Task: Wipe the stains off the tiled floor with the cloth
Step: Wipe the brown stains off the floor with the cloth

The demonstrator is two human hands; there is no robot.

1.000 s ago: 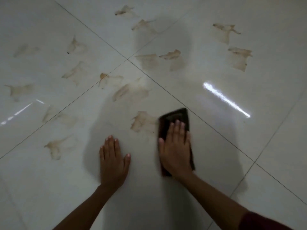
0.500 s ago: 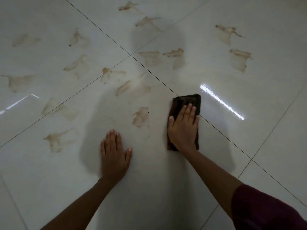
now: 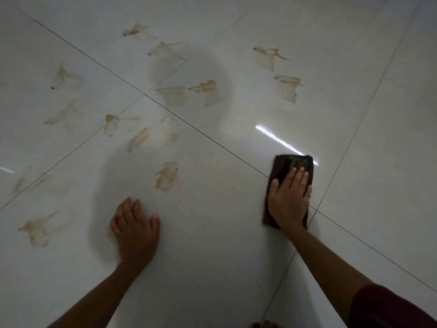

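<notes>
1. On the glossy white tiled floor (image 3: 236,245), you are kneeling with both arms stretched forward.
2. Your right hand (image 3: 289,200) is pressing flat on the dark brown cloth (image 3: 287,163), fingers straight and close together, so the grip is lying open on top of the cloth rather than curling round it.
3. The cloth is lying folded on the floor, right over a grout line, beside the crossing of two grout lines and just below a bright streak of reflected light (image 3: 281,140).
4. Your left hand (image 3: 134,229) is resting palm down on the bare tile, fingers loosely spread, holding nothing.
5. The nearest brown stain (image 3: 167,176) is sitting just ahead of your left hand, well apart from the cloth.
6. More stains are spreading across the tiles further away: one pair (image 3: 189,93) near the far grout crossing, another pair (image 3: 281,74) beyond the cloth, and several on the left side (image 3: 63,114).
7. A dark red sleeve (image 3: 387,308) is showing on your right arm.
</notes>
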